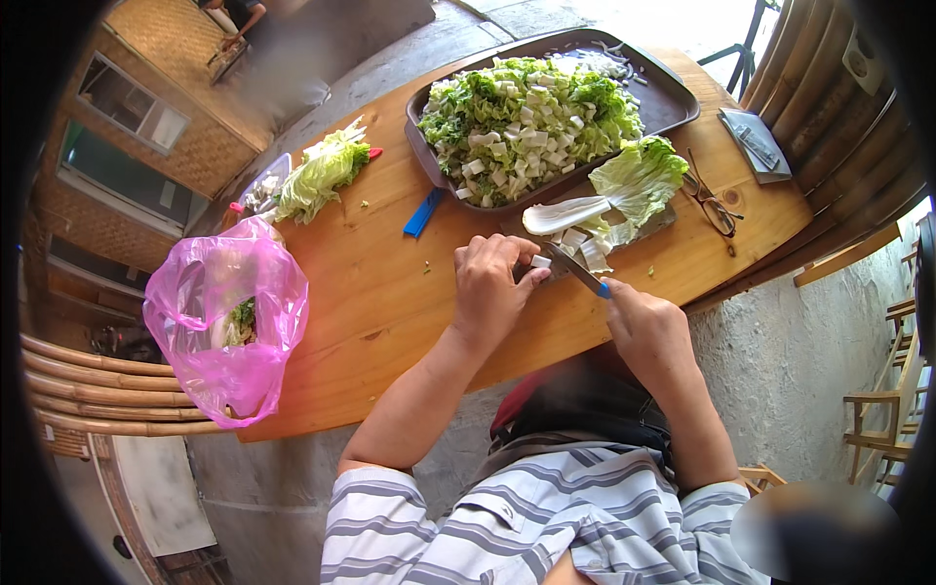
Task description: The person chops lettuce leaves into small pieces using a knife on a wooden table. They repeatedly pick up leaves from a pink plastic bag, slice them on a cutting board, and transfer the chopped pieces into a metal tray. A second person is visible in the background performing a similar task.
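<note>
My right hand grips the blue handle of a kitchen knife, its blade angled up and left over cut cabbage. Between the thumb and fingers of my left hand is a small white piece of napa cabbage stem, close to the blade. Behind the knife, a long white cabbage stem and a green cabbage leaf lie on a dark cutting board, mostly hidden. A brown tray beyond it holds a heap of chopped cabbage.
A pink plastic bag with cabbage inside stands at the table's left, near a cabbage head and a pale container. A blue plastic piece lies by the tray. Eyeglasses and a notebook lie right. Another person is far left.
</note>
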{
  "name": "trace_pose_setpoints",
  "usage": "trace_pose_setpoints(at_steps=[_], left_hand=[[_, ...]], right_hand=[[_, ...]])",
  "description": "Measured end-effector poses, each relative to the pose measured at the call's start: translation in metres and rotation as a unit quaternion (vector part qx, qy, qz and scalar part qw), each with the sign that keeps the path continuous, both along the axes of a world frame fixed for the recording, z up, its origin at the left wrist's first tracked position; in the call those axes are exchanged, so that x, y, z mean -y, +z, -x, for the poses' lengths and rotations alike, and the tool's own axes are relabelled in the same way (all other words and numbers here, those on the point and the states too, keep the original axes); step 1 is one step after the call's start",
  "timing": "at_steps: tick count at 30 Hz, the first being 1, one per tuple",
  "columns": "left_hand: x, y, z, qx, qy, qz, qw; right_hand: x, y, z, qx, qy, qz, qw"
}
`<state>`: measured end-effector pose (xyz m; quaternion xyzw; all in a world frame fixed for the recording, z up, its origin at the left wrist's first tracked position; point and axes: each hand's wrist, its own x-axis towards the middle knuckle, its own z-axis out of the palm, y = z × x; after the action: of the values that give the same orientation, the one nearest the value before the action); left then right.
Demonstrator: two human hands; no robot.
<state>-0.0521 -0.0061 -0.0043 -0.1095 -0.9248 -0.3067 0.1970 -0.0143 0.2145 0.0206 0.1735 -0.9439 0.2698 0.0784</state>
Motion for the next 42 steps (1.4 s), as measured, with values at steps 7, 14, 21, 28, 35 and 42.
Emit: trace_pose_setpoints(at_steps=[7, 14, 21, 28, 35, 42], left_hand=[[0.017, 0.006, 0.002, 0.070, -0.014, -0.005, 0.997], [0.017, 0.007, 0.002, 0.043, -0.029, 0.018, 0.998], [0.007, 0.004, 0.000, 0.031, -0.018, 0.016, 0.999], [0.004, 0.001, -0.001, 0.028, -0.002, 0.020, 0.999], [0.004, -0.004, -0.001, 0.021, 0.000, 0.018, 1.000], [0.002, -0.005, 0.000, 0.018, 0.007, 0.027, 0.999]], right_hand=[[0.001, 0.003, -0.006, -0.022, -0.004, 0.028, 0.999], [0.011, 0.002, -0.011, -0.027, -0.007, 0.027, 0.999], [0.018, 0.000, -0.016, -0.045, -0.016, 0.013, 0.999], [0.020, -0.005, -0.017, -0.055, -0.020, 0.003, 0.998], [0.028, -0.003, -0.023, -0.046, -0.038, -0.056, 0.997], [0.039, -0.014, -0.016, -0.083, -0.034, -0.120, 0.989]])
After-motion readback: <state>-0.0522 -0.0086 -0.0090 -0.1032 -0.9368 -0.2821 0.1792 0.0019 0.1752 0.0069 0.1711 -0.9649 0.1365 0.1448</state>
